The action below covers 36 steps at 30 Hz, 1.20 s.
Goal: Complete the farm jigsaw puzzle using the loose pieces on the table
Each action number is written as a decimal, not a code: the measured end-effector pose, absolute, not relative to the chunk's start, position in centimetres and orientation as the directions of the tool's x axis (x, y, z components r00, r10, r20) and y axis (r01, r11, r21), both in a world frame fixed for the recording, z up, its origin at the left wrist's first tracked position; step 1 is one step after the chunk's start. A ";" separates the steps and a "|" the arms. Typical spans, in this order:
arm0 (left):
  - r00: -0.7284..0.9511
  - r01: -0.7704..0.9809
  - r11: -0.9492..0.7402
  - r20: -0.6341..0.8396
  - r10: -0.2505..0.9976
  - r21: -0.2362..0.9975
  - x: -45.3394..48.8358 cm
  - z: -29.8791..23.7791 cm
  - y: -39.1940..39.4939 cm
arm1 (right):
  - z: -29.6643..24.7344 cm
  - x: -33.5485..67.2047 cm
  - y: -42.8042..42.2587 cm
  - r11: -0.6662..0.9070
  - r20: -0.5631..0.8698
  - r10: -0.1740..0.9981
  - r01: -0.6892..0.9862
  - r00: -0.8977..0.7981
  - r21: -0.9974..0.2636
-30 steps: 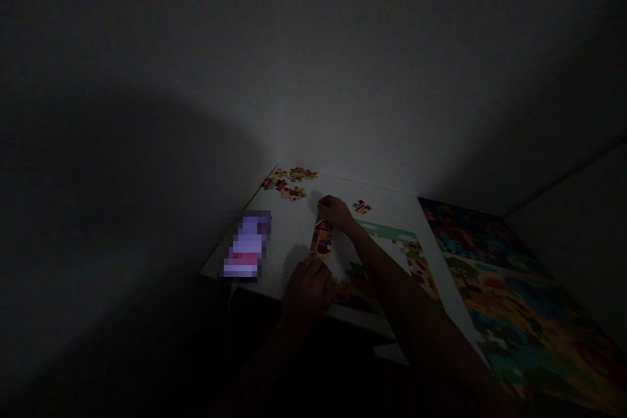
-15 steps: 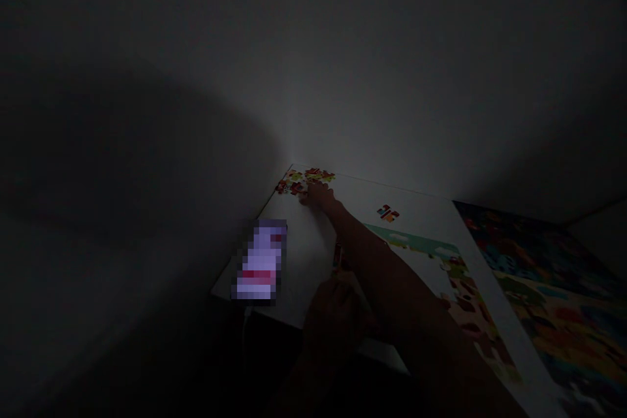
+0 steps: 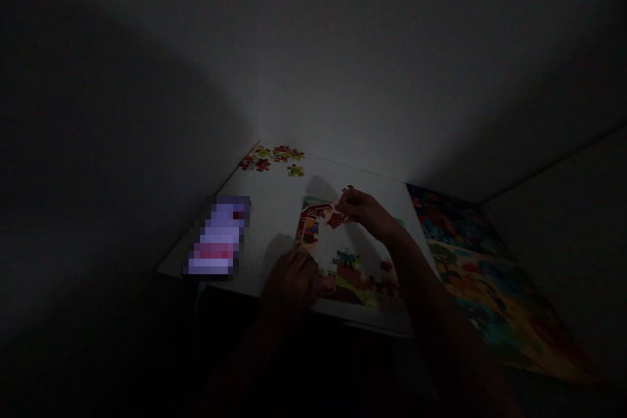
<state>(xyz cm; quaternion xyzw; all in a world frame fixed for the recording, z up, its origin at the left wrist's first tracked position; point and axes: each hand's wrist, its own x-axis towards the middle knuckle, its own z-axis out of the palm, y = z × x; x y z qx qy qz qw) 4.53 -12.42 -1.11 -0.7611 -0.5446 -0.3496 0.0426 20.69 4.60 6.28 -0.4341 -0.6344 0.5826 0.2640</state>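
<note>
A partly assembled jigsaw puzzle [image 3: 350,271] with a red barn picture lies on a white board [image 3: 274,222]. My right hand [image 3: 365,210] is over its far side, fingers pinching a small reddish jigsaw piece [image 3: 336,219]. My left hand [image 3: 289,284] rests at the puzzle's near left edge, its fingers curled in the dark. Several loose jigsaw pieces [image 3: 272,158] lie in the far corner of the board, apart from both hands.
A pixelated, phone-sized object [image 3: 218,236] lies on the board's left side. A colourful picture board [image 3: 482,281] lies beyond the right edge. Walls rise behind the board, and its near edge drops into darkness, with a pale cable [image 3: 198,297] below.
My right hand has come back from the loose pieces in the far corner to above the puzzle, now pinching a piece. My left hand is more visible at the puzzle's edge.
</note>
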 end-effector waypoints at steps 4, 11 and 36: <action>0.160 0.868 -0.392 0.576 0.802 0.305 4.4 -0.9 -12.2 | 3.9 26.7 0.5 -0.156 -0.217 0.926 0.209 -0.308 -0.965; 0.169 0.883 -0.383 0.577 0.799 0.272 4.5 -0.2 -12.3 | 1.7 29.4 -1.4 -0.143 -0.158 0.974 0.100 -0.165 -0.985; 0.140 0.882 -0.364 0.569 0.810 0.301 4.5 -0.1 -12.2 | -0.1 32.6 -4.7 0.072 -0.010 0.963 0.291 -0.271 -0.954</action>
